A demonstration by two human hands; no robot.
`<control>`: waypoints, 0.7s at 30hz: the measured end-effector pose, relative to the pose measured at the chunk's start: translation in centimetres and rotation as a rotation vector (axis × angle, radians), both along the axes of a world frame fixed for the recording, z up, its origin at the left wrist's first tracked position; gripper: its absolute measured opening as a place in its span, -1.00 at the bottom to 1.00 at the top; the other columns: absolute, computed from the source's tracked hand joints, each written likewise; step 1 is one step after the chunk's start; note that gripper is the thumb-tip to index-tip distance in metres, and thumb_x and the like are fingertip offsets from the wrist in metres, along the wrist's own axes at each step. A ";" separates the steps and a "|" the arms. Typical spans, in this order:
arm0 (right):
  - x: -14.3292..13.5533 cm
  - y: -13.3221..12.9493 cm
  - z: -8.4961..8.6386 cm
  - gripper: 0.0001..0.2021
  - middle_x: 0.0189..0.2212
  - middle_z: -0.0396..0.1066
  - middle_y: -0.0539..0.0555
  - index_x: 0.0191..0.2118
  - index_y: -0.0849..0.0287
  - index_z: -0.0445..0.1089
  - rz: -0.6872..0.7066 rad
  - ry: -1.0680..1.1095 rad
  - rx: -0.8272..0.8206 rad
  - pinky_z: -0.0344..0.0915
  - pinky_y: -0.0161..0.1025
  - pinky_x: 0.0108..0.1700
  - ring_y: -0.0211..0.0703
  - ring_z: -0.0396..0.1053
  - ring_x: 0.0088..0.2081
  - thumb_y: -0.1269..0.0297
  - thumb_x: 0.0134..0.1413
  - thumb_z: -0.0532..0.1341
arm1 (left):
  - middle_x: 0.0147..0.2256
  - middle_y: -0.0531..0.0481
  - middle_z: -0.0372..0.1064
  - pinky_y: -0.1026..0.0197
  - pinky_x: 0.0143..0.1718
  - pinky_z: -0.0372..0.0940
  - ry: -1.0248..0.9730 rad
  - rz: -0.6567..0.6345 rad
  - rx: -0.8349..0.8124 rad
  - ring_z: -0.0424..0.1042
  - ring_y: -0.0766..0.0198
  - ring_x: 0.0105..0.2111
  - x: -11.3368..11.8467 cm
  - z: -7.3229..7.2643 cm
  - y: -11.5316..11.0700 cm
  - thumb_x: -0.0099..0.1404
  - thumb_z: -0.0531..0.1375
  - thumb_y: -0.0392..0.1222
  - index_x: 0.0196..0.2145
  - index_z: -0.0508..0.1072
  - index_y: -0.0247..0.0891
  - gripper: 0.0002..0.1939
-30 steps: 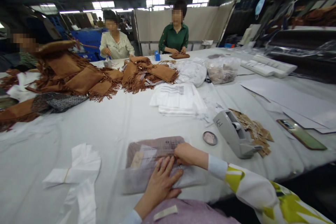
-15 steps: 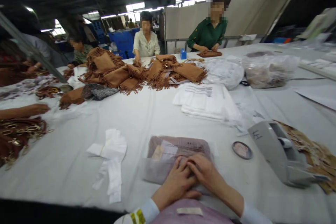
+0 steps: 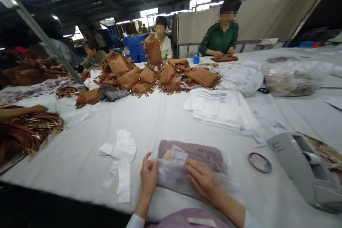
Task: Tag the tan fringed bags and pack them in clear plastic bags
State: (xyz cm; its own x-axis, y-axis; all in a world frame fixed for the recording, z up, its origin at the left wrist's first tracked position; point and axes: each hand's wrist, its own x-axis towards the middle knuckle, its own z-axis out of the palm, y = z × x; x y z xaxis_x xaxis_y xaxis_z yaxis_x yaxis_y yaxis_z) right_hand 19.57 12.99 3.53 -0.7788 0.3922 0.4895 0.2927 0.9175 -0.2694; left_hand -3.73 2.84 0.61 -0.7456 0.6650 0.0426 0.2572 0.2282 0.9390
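A mauve item in a clear plastic bag (image 3: 213,156), with a paper label on it, lies in front of me on the white table. My left hand (image 3: 149,174) is at the bag's left edge, thumb and forefinger pinching the plastic. Fingers extended, my right hand (image 3: 205,181) rests flat on the middle of the bag. To the left are white paper strips (image 3: 124,174). At the right sit a round dark-rimmed roll (image 3: 259,162) and a grey tape dispenser (image 3: 301,171).
Brown fringed bags (image 3: 128,78) are heaped across the table, with white printed plastic bags (image 3: 216,107) to their right. Brown straps with clasps (image 3: 32,128) lie at the left, near another person's arm. Several people work at the far side, one lifting a brown bag.
My left hand has moved left from beside my right hand to the bag's left edge. My right hand has flattened onto the bag. Across the table, a person has raised a brown bag.
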 end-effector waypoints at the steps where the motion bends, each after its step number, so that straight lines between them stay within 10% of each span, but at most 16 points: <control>1: -0.7 -0.2 0.1 -0.64 0.10 0.35 0.22 0.14 0.19 0.27 0.056 -0.061 0.016 0.24 -0.05 0.13 -0.06 0.27 0.14 0.36 0.25 0.07 | -0.62 0.25 0.02 0.28 -0.48 0.15 -0.005 -0.004 0.000 0.16 0.35 -0.60 -0.1 -0.1 0.3 0.23 0.11 0.09 0.10 0.27 -0.28 -0.44; 8: -2.5 -1.1 -1.3 -0.44 0.25 0.18 0.13 0.27 0.10 0.12 0.142 -0.306 -0.028 0.03 0.07 0.24 0.03 0.12 0.23 0.19 0.18 0.18 | -0.41 -0.01 0.39 0.13 -0.29 0.31 0.415 0.060 -0.037 0.39 0.21 -0.39 -0.1 0.3 -1.4 0.33 0.05 -0.08 0.07 0.32 -0.29 -0.60; 13: -2.4 -1.4 -0.9 -0.46 0.21 0.22 0.18 0.28 0.12 0.10 0.135 -0.280 -0.095 0.00 0.11 0.25 0.05 0.11 0.23 0.17 0.22 0.13 | 0.08 -0.18 0.34 -0.12 0.15 0.12 1.010 -0.346 -0.012 0.25 0.03 0.11 4.3 0.2 -2.4 0.32 0.10 -0.14 0.16 0.27 -0.15 -0.55; 18: 0.3 -1.4 -0.9 -0.45 0.23 0.20 0.17 0.27 0.08 0.12 0.055 -0.296 -0.179 0.02 0.10 0.25 0.04 0.08 0.26 0.07 0.20 0.13 | 0.19 -0.23 0.22 -0.22 0.14 0.08 1.222 -0.367 -0.151 0.14 -0.11 0.19 5.8 -3.2 -2.5 0.27 0.14 0.03 0.27 0.11 -0.15 -0.34; 21: 5.9 0.4 -0.5 -0.55 0.18 0.27 0.21 0.18 0.13 0.25 -0.237 -0.204 -0.148 0.12 0.05 0.21 0.02 0.16 0.22 0.13 0.21 0.12 | 0.19 -0.21 0.22 -0.25 0.10 0.10 1.253 -0.350 -0.086 0.17 -0.12 0.18 5.1 -5.6 -2.3 0.28 0.12 -0.06 0.32 -0.08 -0.03 -0.28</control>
